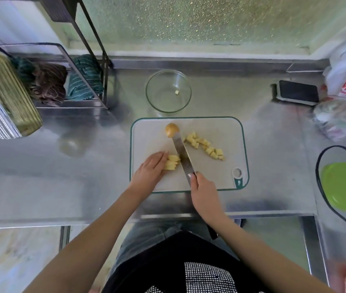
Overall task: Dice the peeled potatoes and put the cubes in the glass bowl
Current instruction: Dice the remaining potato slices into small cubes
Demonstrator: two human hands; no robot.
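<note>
On the board (216,132), my left hand (149,170) lies flat-fingered against potato strips (172,162); just right, my right hand (202,190) grips the knife (181,154), blade crossing the strips' length.

The cutting board (220,176) lies on the bench (62,166) in front of the person. Behind the board stands the glass bowl (168,91) with one potato cube (177,92) in it. On the board, a whole potato (171,129) sits at the back. A pile of cubes (206,145) lies to its right. Potato strips (172,162) lie at the left, between the left hand (149,171) and the knife (182,156). The right hand (204,192) holds the knife. A rack (87,81) stands far left, a phone (298,92) far right.
</note>
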